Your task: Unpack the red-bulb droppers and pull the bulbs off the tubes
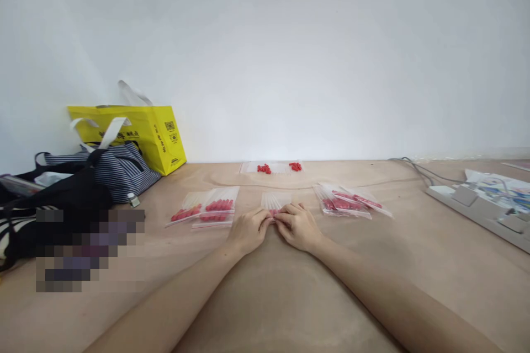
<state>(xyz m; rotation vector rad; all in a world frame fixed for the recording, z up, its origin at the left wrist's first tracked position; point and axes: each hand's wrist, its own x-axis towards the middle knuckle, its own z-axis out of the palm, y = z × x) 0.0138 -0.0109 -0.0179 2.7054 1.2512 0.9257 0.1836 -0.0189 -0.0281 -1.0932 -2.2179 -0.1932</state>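
Observation:
My left hand (249, 230) and my right hand (300, 227) meet at the middle of the table, fingertips pinched together at the near edge of a small clear plastic bag (276, 199). Thin pale sticks and red pieces show through this bag; its near edge is mostly hidden by my fingers. Left of my hands lie clear zip bags (219, 207) with red pieces inside, partly overlapping. To the right, more filled zip bags (346, 204) lie in an overlapping pile.
Loose red pieces (264, 169) and several pale sticks lie on clear plastic by the wall. A yellow bag (169, 146), a striped bag (124, 174) and a black bag (78, 204) stand at left. A pale device (476, 207) with a cable (418, 168) sits at right.

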